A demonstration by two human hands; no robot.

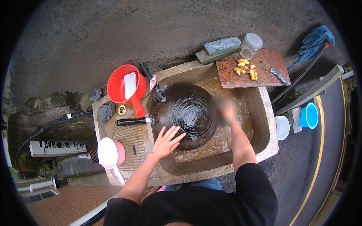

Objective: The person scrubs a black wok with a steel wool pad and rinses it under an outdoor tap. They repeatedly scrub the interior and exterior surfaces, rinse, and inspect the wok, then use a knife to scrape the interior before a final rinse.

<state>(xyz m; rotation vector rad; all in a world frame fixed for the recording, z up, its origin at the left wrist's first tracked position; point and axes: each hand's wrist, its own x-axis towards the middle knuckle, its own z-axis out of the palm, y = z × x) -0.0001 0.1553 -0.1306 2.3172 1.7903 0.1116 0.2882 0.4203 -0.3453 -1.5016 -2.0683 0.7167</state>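
A dark wok (169, 107) lies in the stone sink (267, 113), its black handle (131, 121) reaching left over the ribbed drainboard. Ripples spread across the water pooled in the wok. My left hand (167, 141) is palm down with fingers apart at the wok's near left rim, holding nothing; whether it presses on the metal is unclear. Over the wok's right side is my right hand (223, 110), covered by a blurred patch that hides its fingers and anything in them. A black tap (154, 83) with a pink lever points over the wok's far left.
A red dipper (113, 87) holding a white object and a pink-and-white dipper (120, 152) stand at left, near a grey scouring pad (107, 111). Ginger pieces (253, 73) and a knife (278, 76) lie on a granite slab (226, 75), beside whetstones (222, 45) and a jar (251, 45).
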